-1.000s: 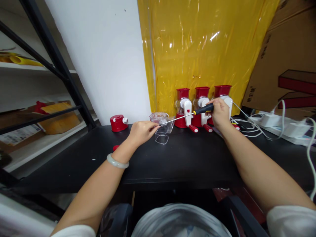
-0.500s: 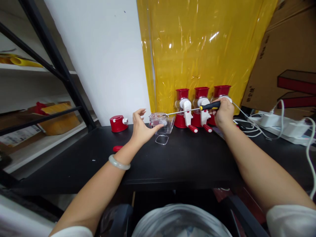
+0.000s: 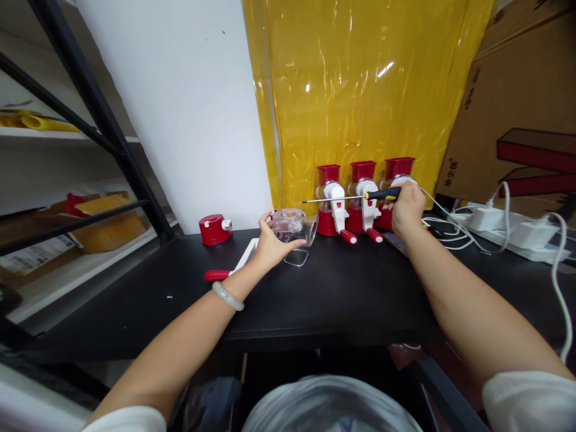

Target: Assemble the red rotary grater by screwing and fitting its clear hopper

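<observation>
My left hand (image 3: 272,245) is wrapped round the side of a clear plastic grater housing (image 3: 303,230), which rests on the black table with its rim towards me. In my right hand (image 3: 407,207) is a screwdriver (image 3: 384,194) with a black and yellow handle. Its long shaft points left, and the tip is a little above and apart from the housing. Behind the shaft stand three red and white rotary graters (image 3: 328,207). To the left of my left hand sits a red base (image 3: 215,230) with a white knob. A white crank with a red handle (image 3: 216,275) lies partly behind my left wrist.
White chargers and cables (image 3: 490,217) lie on a power strip at the right. A yellow plastic sheet (image 3: 373,78) hangs behind the graters, beside a large cardboard box (image 3: 517,84). Shelving with a black frame (image 3: 90,102) stands at the left.
The screwdriver tip has come off the clear housing. My left hand has closed in on the housing and moved slightly down and right, uncovering more of the crank.
</observation>
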`<control>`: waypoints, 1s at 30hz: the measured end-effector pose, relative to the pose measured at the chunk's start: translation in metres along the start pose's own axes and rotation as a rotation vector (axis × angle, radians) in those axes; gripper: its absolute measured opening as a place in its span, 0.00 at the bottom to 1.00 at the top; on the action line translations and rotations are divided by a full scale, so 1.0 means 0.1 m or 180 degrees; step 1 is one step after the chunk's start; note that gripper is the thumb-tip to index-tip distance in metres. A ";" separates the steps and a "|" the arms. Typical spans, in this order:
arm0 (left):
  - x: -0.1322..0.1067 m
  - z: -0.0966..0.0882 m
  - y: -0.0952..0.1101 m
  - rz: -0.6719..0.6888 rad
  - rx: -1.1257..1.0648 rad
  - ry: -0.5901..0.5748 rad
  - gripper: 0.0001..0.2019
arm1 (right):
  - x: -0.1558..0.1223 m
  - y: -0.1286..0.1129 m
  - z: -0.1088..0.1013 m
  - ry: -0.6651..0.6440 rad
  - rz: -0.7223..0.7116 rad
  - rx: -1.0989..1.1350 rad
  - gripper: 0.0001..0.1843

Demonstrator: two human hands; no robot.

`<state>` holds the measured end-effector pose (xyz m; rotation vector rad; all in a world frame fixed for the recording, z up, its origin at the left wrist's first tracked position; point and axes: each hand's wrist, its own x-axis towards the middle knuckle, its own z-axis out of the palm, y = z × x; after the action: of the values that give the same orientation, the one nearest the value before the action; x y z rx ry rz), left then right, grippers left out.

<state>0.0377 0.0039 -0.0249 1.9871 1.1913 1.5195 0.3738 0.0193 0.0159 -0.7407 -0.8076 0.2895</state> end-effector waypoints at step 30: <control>0.11 -0.39 0.03 0.1638 0.1284 -0.0184 0.43 | 0.07 -0.01 -0.05 0.0306 0.0198 -0.0147 0.13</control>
<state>0.0038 0.0026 -0.0023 2.7533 1.0784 1.5107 0.3819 0.0197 0.0180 -0.8182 -0.7030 0.2896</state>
